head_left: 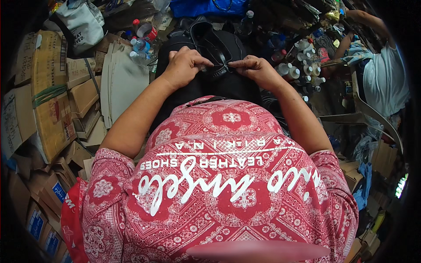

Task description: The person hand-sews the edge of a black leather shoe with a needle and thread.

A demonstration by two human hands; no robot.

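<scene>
A black shoe lies across my lap on dark trousers, with its stitched end toward me. My left hand is on its left side, thumb and forefinger pinched close to the shoe's near end. From the other side my right hand comes in, its thumb and forefinger also pressed together. A thin thread runs between the two pinches, just over the shoe's seam. Its full path is too fine to follow. Slender dark strands loop around the shoe's upper part.
Cardboard boxes and flattened card pile up on the left. Several capped plastic bottles stand close by my right forearm. A blue bag lies ahead. At the far right another person's arm and pale shirt show.
</scene>
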